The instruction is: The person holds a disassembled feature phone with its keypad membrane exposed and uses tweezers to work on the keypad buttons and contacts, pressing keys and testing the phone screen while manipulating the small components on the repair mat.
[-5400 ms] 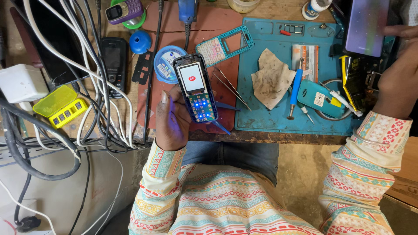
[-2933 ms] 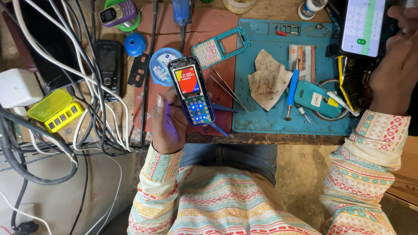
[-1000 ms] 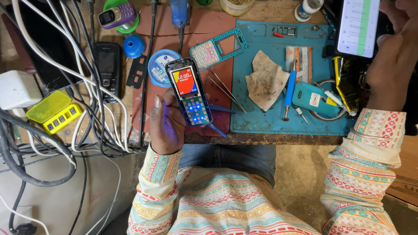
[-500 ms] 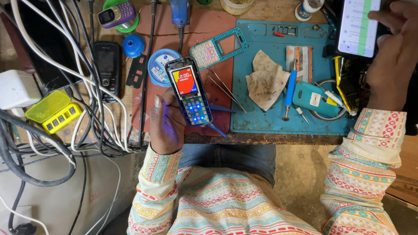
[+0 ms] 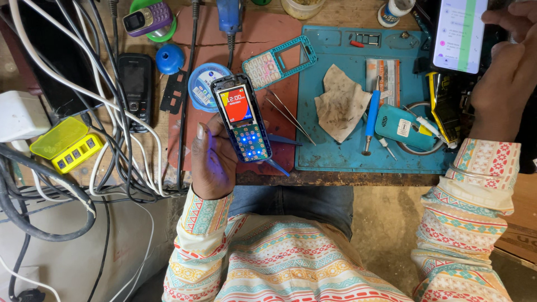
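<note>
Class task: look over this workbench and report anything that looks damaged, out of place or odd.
The small phone in the left hand has no front cover: its lit keypad board is bare. The teal cover lies apart on the red mat.

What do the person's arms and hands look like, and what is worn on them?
Both arms wear long sleeves with bands of zigzag and diamond patterns in cream, teal, red and yellow. The left hand is bare, with no ring or glove visible. The right hand is also bare, and thin bangles circle that cuff.
</note>
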The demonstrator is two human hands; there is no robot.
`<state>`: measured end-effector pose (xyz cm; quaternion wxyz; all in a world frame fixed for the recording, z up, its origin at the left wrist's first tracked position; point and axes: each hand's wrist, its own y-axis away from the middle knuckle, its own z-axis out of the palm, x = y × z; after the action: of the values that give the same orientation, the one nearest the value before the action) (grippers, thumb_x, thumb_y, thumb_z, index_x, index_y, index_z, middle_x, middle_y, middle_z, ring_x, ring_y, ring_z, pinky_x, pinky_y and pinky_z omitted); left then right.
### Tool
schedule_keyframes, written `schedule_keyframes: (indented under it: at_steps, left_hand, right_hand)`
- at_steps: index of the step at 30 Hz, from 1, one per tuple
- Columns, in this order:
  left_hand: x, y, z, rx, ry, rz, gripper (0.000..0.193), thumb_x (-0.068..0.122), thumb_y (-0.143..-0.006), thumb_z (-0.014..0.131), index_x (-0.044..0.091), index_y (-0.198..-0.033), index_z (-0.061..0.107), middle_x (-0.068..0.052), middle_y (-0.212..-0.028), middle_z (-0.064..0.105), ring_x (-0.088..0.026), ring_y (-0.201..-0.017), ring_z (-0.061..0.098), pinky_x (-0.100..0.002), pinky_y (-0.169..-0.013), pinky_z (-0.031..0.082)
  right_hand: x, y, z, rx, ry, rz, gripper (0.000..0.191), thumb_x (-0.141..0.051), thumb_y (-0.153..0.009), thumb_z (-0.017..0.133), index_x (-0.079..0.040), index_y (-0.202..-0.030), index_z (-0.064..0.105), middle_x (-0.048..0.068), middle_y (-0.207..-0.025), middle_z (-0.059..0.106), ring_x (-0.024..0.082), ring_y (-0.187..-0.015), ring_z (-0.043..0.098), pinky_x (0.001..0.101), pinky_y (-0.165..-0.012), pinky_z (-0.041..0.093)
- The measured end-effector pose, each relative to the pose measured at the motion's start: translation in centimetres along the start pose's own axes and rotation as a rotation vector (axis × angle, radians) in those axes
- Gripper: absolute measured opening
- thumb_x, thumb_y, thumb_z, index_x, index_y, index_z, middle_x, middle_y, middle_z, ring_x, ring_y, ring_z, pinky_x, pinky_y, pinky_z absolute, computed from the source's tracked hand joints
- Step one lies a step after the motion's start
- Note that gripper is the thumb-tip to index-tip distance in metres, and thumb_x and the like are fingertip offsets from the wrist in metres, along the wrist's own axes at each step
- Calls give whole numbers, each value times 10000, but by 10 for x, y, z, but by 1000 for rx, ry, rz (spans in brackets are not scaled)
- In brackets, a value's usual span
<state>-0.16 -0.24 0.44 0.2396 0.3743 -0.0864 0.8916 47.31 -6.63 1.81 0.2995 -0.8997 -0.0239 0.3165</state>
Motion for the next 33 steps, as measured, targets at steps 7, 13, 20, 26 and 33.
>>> schedule_keyframes:
  at_steps: [7, 13, 20, 26, 33]
  left_hand:
    - [1, 0, 0, 6, 22, 7, 743, 519, -1103, 362, -96, -1517, 406, -251, -1445, 586, -367, -1294, 630, -459, -1041, 556]
    - [0, 1, 0, 4, 12, 20, 746, 515, -1118, 366, -109, -1523, 415, -264, -1435, 591, -374, -1290, 630, -464, -1049, 556]
    - [0, 0, 0, -8, 24, 0, 758, 540, -1100, 371, -89, -1520, 421, -260, -1419, 597, -363, -1285, 632, -456, -1038, 558]
    - [-1, 0, -2, 2, 25, 10, 755, 547, -1099, 391, -90, -1501, 441, -263, -1413, 606, -371, -1285, 635, -473, -1046, 561]
    - [-1, 1, -3, -23, 40, -2, 744, 548, -1116, 387, -78, -1512, 451, -292, -1407, 622, -365, -1225, 646, -473, -988, 570]
  right_hand:
    - [-1, 2, 0, 29, 33, 132, 375, -7, -1132, 294, 12, -1471, 455, 219, -1367, 621, 276, -1206, 660, 374, -945, 460]
    - [-8, -7, 4, -73, 98, -71, 445, 79, -1052, 267, 55, -1482, 378, 285, -1435, 527, 353, -1388, 587, 472, -1188, 506]
    - [-11, -2, 0, 28, 42, -1, 353, 46, -1105, 243, 71, -1388, 453, 258, -1375, 582, 323, -1299, 645, 404, -1057, 493]
    - [-4, 6, -2, 78, 0, -23, 319, 59, -1091, 219, 124, -1266, 478, 242, -1273, 596, 313, -1180, 692, 360, -1028, 520]
    - [-1, 10, -1, 105, -14, 5, 325, 17, -1141, 211, 116, -1258, 498, 232, -1221, 599, 305, -1143, 708, 351, -1051, 539]
